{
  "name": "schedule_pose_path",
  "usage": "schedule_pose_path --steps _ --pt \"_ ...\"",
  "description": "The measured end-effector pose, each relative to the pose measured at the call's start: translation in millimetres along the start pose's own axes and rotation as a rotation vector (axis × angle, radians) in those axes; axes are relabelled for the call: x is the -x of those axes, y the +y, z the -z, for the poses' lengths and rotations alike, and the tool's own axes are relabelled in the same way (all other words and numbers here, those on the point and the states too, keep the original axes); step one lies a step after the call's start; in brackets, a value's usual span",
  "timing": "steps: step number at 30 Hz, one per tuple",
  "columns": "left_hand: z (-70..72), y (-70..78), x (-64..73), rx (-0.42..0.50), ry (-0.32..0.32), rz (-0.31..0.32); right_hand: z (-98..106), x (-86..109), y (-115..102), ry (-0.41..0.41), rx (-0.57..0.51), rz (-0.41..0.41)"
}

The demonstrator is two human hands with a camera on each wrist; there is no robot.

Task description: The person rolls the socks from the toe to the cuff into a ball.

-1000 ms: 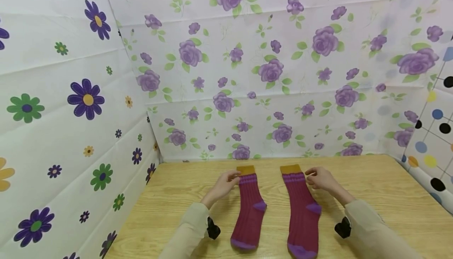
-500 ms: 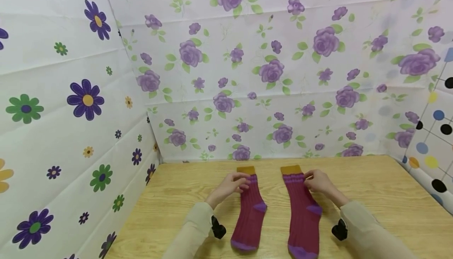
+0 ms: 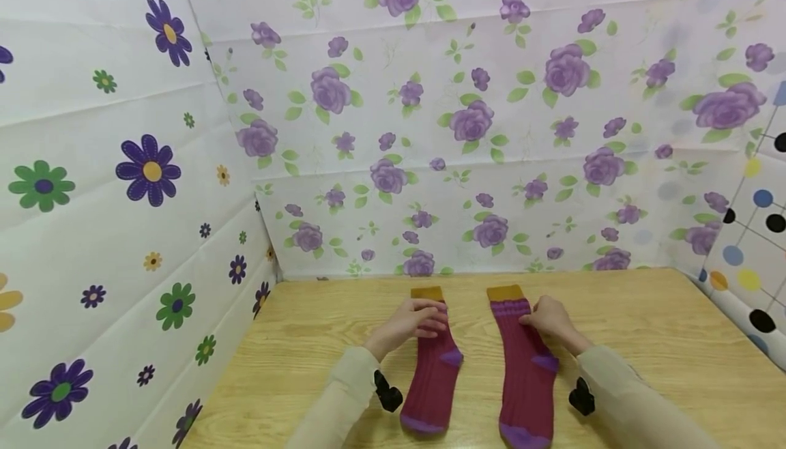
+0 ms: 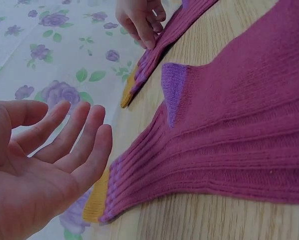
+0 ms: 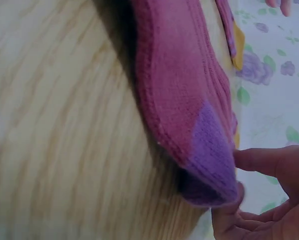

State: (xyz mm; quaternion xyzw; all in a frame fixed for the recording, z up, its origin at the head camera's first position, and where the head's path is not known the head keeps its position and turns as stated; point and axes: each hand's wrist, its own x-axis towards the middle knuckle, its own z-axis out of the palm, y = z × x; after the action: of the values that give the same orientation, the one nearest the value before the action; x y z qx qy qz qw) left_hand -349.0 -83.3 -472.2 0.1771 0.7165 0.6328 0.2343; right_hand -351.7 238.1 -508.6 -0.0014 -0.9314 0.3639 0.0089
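Note:
Two maroon ribbed socks lie side by side on the table, with mustard cuffs and purple heels and toes. Over the upper leg of the left sock (image 3: 428, 387) is my left hand (image 3: 410, 325), palm turned inward and fingers loosely extended. The left wrist view shows that hand (image 4: 49, 160) beside the cuff, holding nothing. At the right sock (image 3: 527, 394), my right hand (image 3: 555, 318) pinches the outer edge below the cuff. In the right wrist view, its thumb and fingers (image 5: 254, 161) meet the sock's edge beyond the purple heel (image 5: 209, 160).
The wooden table (image 3: 307, 367) ends at a floral backdrop (image 3: 368, 128). A daisy-print sheet (image 3: 123, 230) walls the left side and a dotted sheet (image 3: 746, 251) the right. Black wrist cameras sit at both cuffs, the left camera (image 3: 388, 393) close beside the left sock.
My left hand has moved right, from beside the left sock to over its upper leg. My right hand has moved left and down onto the right sock's edge. Both socks lie nearly unchanged.

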Motion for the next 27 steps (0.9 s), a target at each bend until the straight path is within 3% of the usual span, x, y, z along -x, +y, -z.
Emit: schedule_pose_path --steps 8,13,20,27 --pt "-5.9 -1.6 -4.3 0.040 0.015 0.020 -8 -6.9 5 -0.020 -0.026 -0.008" --pt "-9.5 -2.6 -8.8 0.052 0.023 0.025 -11 -9.4 3 -0.017 -0.126 -0.007" --pt "-16.4 -0.6 -15.1 0.085 -0.018 0.019 -11 -8.8 -6 -0.026 -0.409 -0.054" --pt "-27.7 3.5 -22.3 0.103 -0.020 0.024 -7 -9.4 -11 -0.182 -0.690 -0.090"
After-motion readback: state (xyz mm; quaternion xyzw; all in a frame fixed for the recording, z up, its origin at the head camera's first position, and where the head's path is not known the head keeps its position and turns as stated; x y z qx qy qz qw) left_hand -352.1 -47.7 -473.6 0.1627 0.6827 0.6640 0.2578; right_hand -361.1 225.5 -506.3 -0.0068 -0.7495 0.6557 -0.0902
